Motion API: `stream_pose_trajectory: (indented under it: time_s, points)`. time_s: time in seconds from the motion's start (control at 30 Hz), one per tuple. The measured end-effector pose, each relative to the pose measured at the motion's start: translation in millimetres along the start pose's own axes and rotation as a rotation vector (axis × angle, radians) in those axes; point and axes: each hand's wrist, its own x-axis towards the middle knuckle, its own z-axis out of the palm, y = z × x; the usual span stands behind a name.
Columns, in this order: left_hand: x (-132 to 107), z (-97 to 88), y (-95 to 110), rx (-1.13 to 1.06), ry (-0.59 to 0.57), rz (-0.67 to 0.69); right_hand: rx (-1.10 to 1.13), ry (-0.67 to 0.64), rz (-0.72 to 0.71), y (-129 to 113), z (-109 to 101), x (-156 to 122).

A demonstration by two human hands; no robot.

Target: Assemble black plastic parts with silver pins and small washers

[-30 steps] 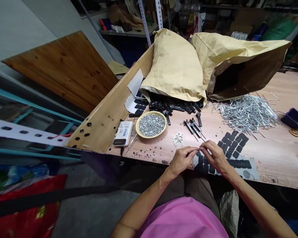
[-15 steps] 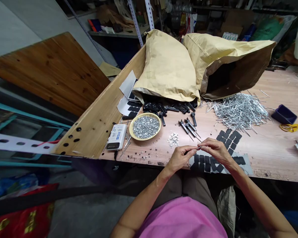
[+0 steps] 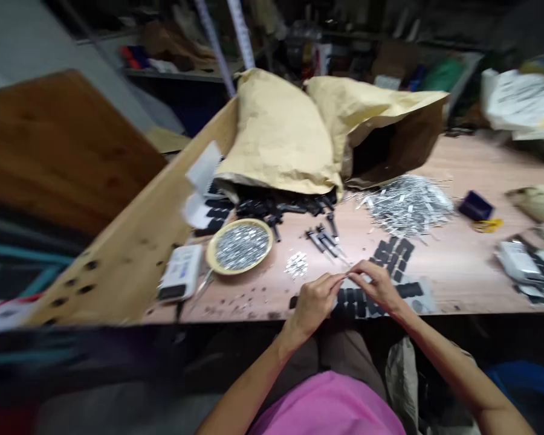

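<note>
Small part (image 3: 347, 273), too blurred to identify! Pinching it with left hand (image 3: 315, 302) and right hand (image 3: 376, 284), near black pads (image 3: 351, 301) on the tabletop (image 3: 462, 266).

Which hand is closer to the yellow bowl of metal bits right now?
The left. In the head view, the left hand is below and right of the yellow bowl; the right hand is farther right, beyond the left.
</note>
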Motion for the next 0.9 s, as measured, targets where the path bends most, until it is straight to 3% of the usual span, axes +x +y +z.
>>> stream_pose_trajectory:
  time_s: [0.13,0.23,0.3,0.37,0.43,0.53,0.6,0.73,0.9]
  points:
    - [-1.2,9.6,-2.9,-0.031,0.085,0.133,-0.138,-0.054,0.011,-3.1,-3.0,-7.6]
    - [2.6,20.9,-4.1,-0.127,0.060,0.217,-0.237,-0.135,0.155,-2.4,-11.3,-14.9]
    - [2.6,27.0,0.8,-0.202,0.021,0.203,-0.265,-0.133,0.292,-7.5,-17.7,-23.6]
    - [1.3,30.6,8.9,-0.271,-0.017,0.097,-0.311,-0.069,0.393,-17.8,-24.2,-34.0]
    - [1.1,31.7,18.6,-0.352,-0.039,-0.104,-0.320,0.040,0.423,-30.5,-30.1,-44.6]
    - [2.8,30.3,35.1,-0.599,-0.018,-0.457,-0.158,0.209,0.429,-46.5,-31.8,-59.9]
    - [3.2,30.4,45.1,-0.816,0.031,-0.597,-0.020,0.272,0.452,-50.6,-23.7,-68.9]
    - [-1.1,40.5,49.7,-1.016,0.029,-0.669,0.337,0.308,0.477,-44.0,11.4,-80.7]
    - [-13.6,52.4,37.7,-1.009,0.209,-0.722,0.778,0.305,0.613,-38.6,46.4,-78.2]
